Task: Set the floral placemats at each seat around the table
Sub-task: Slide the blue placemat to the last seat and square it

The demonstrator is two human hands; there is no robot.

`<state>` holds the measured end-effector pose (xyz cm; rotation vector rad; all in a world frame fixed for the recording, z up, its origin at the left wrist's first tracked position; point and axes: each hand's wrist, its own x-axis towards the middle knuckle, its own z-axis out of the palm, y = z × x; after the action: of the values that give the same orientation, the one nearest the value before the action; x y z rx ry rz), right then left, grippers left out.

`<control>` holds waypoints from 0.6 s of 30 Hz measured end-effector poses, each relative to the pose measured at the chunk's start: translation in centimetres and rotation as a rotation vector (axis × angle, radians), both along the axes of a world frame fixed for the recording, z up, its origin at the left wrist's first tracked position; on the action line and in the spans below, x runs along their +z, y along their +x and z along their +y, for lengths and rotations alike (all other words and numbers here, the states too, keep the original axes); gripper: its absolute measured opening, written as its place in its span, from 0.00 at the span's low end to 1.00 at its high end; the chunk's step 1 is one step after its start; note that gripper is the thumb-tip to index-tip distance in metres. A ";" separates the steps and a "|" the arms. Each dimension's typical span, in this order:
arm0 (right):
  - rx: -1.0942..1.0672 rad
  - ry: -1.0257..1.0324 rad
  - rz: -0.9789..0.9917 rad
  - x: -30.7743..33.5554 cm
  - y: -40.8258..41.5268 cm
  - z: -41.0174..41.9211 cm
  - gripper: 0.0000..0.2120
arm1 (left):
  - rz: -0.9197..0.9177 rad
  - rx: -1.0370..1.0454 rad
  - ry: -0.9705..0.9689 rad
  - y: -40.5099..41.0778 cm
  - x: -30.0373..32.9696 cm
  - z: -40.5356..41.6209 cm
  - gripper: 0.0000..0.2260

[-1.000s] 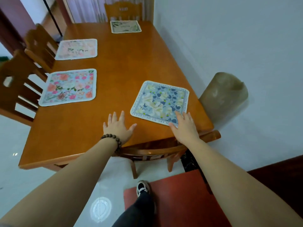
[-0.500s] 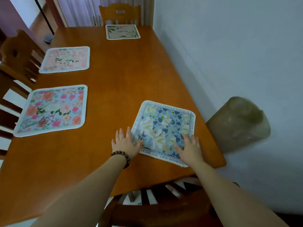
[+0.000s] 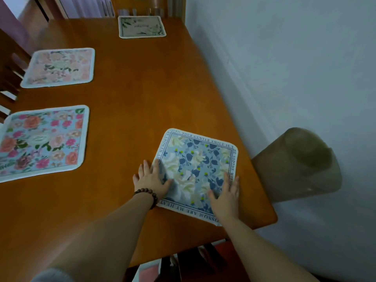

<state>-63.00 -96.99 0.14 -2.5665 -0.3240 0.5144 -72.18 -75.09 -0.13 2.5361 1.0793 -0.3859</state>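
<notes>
A blue floral placemat [image 3: 198,165] with a printed text border lies near the table's front right corner. My left hand [image 3: 151,181], with a bead bracelet on the wrist, lies flat on its left edge. My right hand [image 3: 226,197] presses flat on its near right part. Three other mats lie flat: a bright rose placemat [image 3: 41,142] at the left, a pale pink placemat [image 3: 59,67] behind it, and a cream placemat [image 3: 141,26] at the far end. The wooden table [image 3: 126,98] carries them all.
A white wall [image 3: 284,58] runs close along the table's right side. A brownish rolled object [image 3: 299,165] stands between wall and table corner. Wooden chairs [image 3: 8,74] line the left side, one chair [image 3: 148,9] at the far end, another under the near edge.
The view has moved closer over the table. Both hands have slid forward onto the blue mat, the left from bare wood onto its left edge, the right further up its right side.
</notes>
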 end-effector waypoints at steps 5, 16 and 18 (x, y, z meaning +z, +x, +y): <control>0.041 -0.002 0.014 -0.6 1.0 0.4 0.38 | 0.012 -0.031 0.041 2.0 -0.6 -1.0 0.38; 0.269 -0.008 0.036 -1.6 6.2 2.3 0.40 | -0.087 0.026 0.141 -2.8 -0.9 -2.0 0.30; 0.318 -0.038 0.058 -1.5 7.2 3.9 0.40 | -0.079 0.027 0.137 -4.7 -0.9 -2.6 0.31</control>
<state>-55.76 -93.05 -1.40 -2.5422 -0.7141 0.7135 -76.92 -77.67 -1.03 2.6283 1.1451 -0.2085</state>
